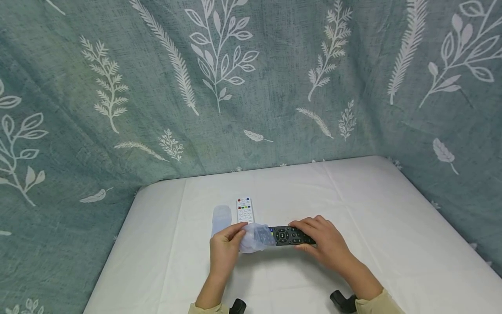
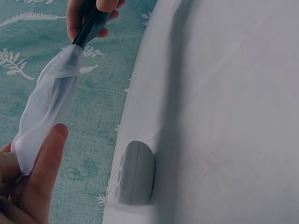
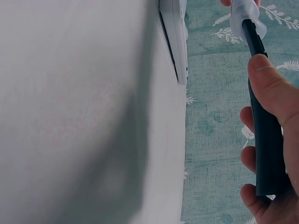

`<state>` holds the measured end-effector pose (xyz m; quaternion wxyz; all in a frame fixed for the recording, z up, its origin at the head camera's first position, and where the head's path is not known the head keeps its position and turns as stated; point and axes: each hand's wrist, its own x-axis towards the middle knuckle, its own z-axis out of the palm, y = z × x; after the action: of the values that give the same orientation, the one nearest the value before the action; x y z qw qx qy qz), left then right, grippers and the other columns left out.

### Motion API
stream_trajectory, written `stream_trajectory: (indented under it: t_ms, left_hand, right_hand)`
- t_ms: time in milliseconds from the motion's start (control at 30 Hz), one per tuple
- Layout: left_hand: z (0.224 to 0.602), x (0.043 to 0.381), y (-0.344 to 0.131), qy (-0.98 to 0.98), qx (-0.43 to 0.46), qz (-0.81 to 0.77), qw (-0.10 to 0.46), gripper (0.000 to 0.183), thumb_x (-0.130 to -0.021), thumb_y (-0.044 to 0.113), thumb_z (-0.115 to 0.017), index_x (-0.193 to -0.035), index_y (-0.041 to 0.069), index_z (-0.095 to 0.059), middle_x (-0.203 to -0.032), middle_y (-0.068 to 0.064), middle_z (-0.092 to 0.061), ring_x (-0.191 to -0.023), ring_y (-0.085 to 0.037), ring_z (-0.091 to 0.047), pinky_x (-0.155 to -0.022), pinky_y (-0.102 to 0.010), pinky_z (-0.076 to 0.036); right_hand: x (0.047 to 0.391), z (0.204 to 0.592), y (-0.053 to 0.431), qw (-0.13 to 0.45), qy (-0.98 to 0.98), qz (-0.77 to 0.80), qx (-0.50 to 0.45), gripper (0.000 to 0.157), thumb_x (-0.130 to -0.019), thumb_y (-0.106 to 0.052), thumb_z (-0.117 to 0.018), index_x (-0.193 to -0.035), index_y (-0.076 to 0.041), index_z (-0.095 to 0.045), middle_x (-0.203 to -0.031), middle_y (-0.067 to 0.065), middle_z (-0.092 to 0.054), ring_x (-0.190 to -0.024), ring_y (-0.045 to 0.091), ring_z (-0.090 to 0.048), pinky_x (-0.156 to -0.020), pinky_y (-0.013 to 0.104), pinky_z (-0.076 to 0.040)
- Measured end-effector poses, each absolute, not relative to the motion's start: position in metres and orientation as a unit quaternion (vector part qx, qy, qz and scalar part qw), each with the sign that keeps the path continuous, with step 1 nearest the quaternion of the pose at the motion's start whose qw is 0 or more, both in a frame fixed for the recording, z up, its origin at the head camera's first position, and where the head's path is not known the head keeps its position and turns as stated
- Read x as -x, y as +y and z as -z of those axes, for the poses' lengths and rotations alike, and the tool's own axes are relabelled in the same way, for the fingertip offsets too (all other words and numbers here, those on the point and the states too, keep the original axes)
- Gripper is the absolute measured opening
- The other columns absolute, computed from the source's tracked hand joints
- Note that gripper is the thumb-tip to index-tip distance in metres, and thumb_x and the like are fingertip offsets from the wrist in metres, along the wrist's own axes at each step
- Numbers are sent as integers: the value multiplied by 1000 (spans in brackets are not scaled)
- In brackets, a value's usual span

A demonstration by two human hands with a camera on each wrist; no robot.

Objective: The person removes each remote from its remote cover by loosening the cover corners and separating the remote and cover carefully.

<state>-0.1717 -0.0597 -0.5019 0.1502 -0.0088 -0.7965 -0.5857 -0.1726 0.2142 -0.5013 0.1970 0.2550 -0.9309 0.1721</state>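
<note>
A black remote control [image 1: 288, 236] is held level above the table, its button side showing in the head view. My right hand [image 1: 325, 242] grips its right end, thumb on one long edge and fingers on the other. The left end sits inside a translucent, crumpled plastic sleeve [image 1: 256, 238]. With thumb and fingers my left hand [image 1: 226, 246] pinches the sleeve's far left end. In the left wrist view the sleeve [image 2: 49, 98] hangs bunched and twisted around the remote's tip. The right wrist view shows the remote's dark back edge [image 3: 266, 149] along my palm.
Behind the hands a white remote control [image 1: 245, 210] with coloured buttons lies on the white-covered table [image 1: 298, 192]. Left of it lies a flat translucent bluish sleeve [image 1: 222, 218], partly behind my left hand. A green leaf-patterned curtain [image 1: 274, 87] borders the table's far side.
</note>
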Motion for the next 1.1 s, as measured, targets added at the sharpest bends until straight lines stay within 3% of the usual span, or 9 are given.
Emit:
stream_trajectory:
  t_ms: [300, 1100]
  left_hand:
    - [502, 172, -62, -803, 11, 578, 145, 19, -86, -1, -72, -98, 12, -81, -96, -8, -78, -71, -4, -62, -54, -15, -50]
    - [496, 172, -67, -806, 9, 575, 139, 18, -87, 2, -73, -98, 15, -81, -94, -6, -78, -64, -4, -59, -49, -18, -47]
  right_hand:
    - [174, 502, 215, 200, -930, -168, -258, 62, -73, -41, -85, -130, -28, -64, -116, -9, -69, -90, 10, -54, -79, 36, -48]
    - [176, 502, 218, 205, -925, -181, -263, 63, -72, -38, -86, -130, -26, -64, -114, -9, -70, -89, 8, -53, -78, 34, -47]
